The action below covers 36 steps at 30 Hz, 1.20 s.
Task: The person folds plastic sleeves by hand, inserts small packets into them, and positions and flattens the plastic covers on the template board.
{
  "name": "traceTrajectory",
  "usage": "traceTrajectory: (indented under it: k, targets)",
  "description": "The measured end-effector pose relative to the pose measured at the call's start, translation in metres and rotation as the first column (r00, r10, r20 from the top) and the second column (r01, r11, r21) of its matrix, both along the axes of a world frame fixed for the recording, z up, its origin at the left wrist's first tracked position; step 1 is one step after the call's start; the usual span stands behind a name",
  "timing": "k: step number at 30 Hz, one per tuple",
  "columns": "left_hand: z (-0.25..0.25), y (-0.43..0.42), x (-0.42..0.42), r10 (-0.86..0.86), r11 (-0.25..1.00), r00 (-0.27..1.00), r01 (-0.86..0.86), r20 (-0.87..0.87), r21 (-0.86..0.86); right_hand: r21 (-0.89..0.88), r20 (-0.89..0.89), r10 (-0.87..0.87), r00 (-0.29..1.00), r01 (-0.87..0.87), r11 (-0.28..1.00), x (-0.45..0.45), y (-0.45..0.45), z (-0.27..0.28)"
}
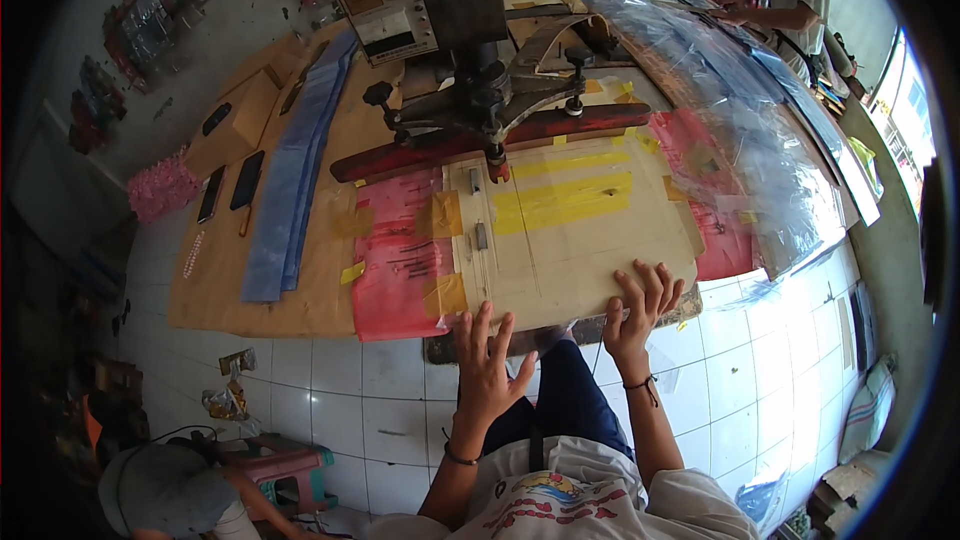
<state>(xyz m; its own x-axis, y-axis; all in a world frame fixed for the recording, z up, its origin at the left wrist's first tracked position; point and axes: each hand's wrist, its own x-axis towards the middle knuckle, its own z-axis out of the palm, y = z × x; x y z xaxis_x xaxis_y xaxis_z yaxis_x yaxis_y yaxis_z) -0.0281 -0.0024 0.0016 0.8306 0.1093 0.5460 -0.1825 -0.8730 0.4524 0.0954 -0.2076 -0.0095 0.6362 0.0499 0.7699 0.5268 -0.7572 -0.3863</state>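
My left hand (487, 365) is open, its fingers spread at the front edge of a beige board (570, 280). My right hand (640, 312) is open too, with its fingertips resting on the board's front right part. Yellow tape strips (565, 202) and two small metal pieces (481, 236) are fixed on the board. Red sheets (400, 255) lie on both sides of it, taped down. Just behind the hands' area, a press machine's long red bar (400, 157) spans the board, below a black bracket with knobs (490, 105).
A control box (383, 10) hangs above the table (215, 295). Blue plastic strips (300, 170), phones (247, 180) and a cardboard box (235, 120) lie left. Transparent plastic sheets (740, 100) cover the right. One person (795, 0) stands back right; another (165, 490) is low at left, near a stool (285, 470).
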Motion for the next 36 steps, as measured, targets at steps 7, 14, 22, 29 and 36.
traceTrajectory:
  k: [7, 14, 22, 29, 36]
  targets:
    - [0.048, 0.0, -0.004, -0.001, 1.0, 0.998, 0.003, -0.059, 0.019, -0.035, -0.087, 0.02, 0.996, -0.023, 0.999, -0.009, 0.0, 0.016]
    - [0.061, 0.019, 0.023, -0.162, 0.986, 0.987, 0.163, -0.021, 0.026, -0.11, -0.258, 0.047, 0.965, -0.078, 0.991, -0.017, 0.001, 0.063]
    - [0.047, 0.018, 0.026, -0.135, 0.991, 0.99, 0.134, 0.041, 0.02, -0.365, -0.513, 0.226, 0.828, -0.449, 0.815, 0.039, 0.042, 0.124]
    - [0.044, 0.019, 0.026, -0.134, 0.99, 0.99, 0.132, 0.048, 0.045, -0.41, -0.477, 0.413, 0.776, -0.611, 0.677, 0.105, 0.089, 0.114]
    - [0.05, 0.019, 0.025, -0.155, 0.988, 0.988, 0.155, 0.018, 0.017, -0.429, -0.519, 0.321, 0.793, -0.566, 0.704, 0.098, 0.084, 0.114]
